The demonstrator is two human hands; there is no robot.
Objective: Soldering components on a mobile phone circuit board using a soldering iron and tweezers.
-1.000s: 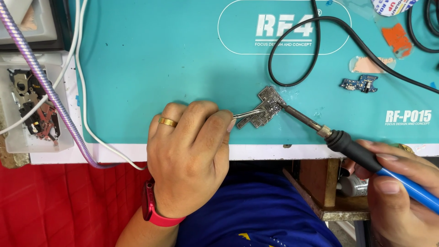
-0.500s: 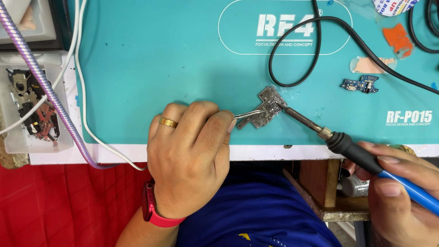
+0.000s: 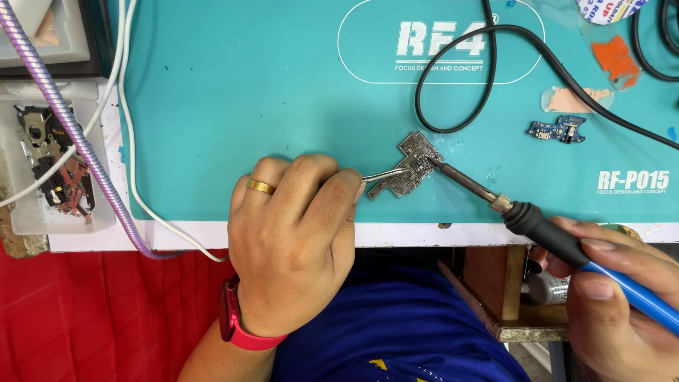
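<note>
Where the teal repair mat (image 3: 233,106) meets its white front edge: small stepped circuit board (image 3: 409,168), flat on the mat, near the middle of the view. Left hand (image 3: 293,244), gold ring on one finger and red wristband at the wrist, fingers closed on metal tweezers (image 3: 385,175), tips resting on the board's left edge. Right hand (image 3: 619,301), lower right, fingers wrapped around the blue-and-black handle of a soldering iron (image 3: 537,226), tip touching the board's upper right part. Black cable (image 3: 453,85) looped on the mat above the board. Small blue connector board (image 3: 557,130) well apart to the right, orange scrap (image 3: 617,60) above it. White parts tray (image 3: 32,198) with dismantled metal pieces at far left, crossed by a braided purple cable (image 3: 71,131) and white wires (image 3: 131,170).
</note>
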